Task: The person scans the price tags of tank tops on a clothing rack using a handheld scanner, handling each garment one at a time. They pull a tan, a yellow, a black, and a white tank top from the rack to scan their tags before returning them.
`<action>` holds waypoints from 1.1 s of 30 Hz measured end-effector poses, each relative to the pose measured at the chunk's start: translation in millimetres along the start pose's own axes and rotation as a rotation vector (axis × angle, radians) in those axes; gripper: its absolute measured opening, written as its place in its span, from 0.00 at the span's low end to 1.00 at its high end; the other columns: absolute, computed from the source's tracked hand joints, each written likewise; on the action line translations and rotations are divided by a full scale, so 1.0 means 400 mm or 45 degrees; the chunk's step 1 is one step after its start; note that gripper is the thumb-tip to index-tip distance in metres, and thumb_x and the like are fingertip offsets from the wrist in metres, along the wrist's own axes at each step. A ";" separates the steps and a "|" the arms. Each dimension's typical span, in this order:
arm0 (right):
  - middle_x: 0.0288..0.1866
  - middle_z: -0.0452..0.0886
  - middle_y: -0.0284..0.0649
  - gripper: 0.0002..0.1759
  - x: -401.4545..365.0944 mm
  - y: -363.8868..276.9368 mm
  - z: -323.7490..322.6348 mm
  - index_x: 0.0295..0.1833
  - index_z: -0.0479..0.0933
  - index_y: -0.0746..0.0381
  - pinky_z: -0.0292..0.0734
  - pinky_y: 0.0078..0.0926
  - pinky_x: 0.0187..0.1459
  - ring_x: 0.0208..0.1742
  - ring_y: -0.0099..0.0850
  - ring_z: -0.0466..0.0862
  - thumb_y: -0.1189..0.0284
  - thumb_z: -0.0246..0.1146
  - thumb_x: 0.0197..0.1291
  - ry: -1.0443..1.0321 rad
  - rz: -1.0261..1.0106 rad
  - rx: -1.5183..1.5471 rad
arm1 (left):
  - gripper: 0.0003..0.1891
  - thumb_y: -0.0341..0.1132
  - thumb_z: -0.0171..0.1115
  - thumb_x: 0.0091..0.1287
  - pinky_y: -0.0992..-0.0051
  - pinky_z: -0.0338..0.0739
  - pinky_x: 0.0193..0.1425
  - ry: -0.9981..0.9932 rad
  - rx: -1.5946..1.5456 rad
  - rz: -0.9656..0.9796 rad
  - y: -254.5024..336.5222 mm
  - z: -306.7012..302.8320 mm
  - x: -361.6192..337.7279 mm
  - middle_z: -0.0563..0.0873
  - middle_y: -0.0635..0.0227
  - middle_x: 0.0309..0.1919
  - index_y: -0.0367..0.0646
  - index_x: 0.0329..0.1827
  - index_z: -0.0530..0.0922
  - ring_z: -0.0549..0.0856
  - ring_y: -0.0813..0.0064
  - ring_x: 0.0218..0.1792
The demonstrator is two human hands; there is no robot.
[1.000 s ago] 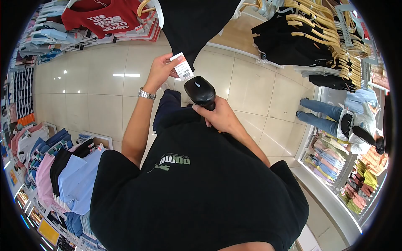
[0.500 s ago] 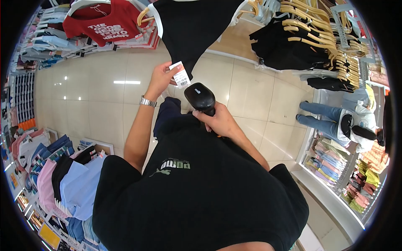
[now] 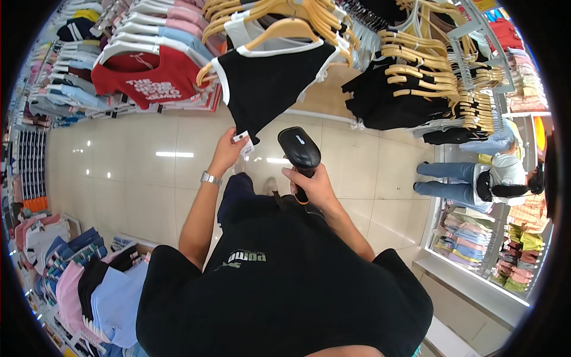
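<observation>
A white price tag [image 3: 245, 141] is pinched in my left hand [image 3: 226, 151], at the lower tip of a black top [image 3: 264, 83] with white trim. That top hangs from a wooden hanger [image 3: 282, 31] on the rack in front of me. My right hand [image 3: 316, 185] is wrapped around the handle of a black handheld barcode scanner [image 3: 299, 147]. The scanner's head is up, to the right of the tag and apart from it.
To the left of the black top hangs a red top [image 3: 146, 77] among other garments. Black garments [image 3: 398, 95] hang on wooden hangers at the right. Another person [image 3: 476, 178] stands by the shelves at far right. Folded clothes [image 3: 119, 297] lie at lower left.
The scanner has moved to the right, away from the tag. My left hand is a little lower and left with the tag. The view has tilted up, showing more of the rack.
</observation>
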State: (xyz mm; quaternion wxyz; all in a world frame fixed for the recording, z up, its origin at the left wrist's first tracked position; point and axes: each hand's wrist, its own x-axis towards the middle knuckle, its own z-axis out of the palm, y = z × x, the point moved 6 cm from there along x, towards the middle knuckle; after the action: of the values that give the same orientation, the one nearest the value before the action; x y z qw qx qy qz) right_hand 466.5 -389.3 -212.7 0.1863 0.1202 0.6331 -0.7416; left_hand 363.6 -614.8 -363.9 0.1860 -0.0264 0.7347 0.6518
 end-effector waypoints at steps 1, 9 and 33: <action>0.25 0.78 0.32 0.14 0.013 -0.008 -0.002 0.50 0.76 0.68 0.73 0.22 0.26 0.21 0.21 0.78 0.76 0.70 0.62 0.028 0.000 0.030 | 0.13 0.31 0.66 0.72 0.76 0.80 0.52 0.018 0.056 0.026 -0.008 -0.012 0.017 0.86 0.68 0.44 0.37 0.56 0.77 0.85 0.79 0.46; 0.26 0.78 0.32 0.24 0.113 -0.118 0.033 0.61 0.74 0.68 0.75 0.24 0.33 0.27 0.23 0.80 0.80 0.70 0.60 0.256 -0.166 0.031 | 0.21 0.33 0.68 0.68 0.66 0.80 0.55 0.171 0.114 0.125 0.019 -0.087 0.125 0.84 0.53 0.51 0.35 0.61 0.75 0.85 0.61 0.52; 0.47 0.83 0.45 0.19 0.167 -0.221 0.073 0.59 0.74 0.67 0.80 0.32 0.46 0.46 0.33 0.84 0.79 0.65 0.64 0.964 -0.645 0.395 | 0.13 0.37 0.69 0.70 0.80 0.71 0.33 -0.680 0.400 0.724 0.785 0.022 0.283 0.81 0.72 0.29 0.36 0.48 0.81 0.73 0.84 0.28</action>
State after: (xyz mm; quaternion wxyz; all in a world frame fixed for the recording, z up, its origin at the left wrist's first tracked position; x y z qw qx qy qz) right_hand 370.2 -414.9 -156.4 -0.2640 0.2503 0.5476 -0.7536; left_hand 172.1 -536.5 -101.7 0.1845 0.3762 0.7290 0.5413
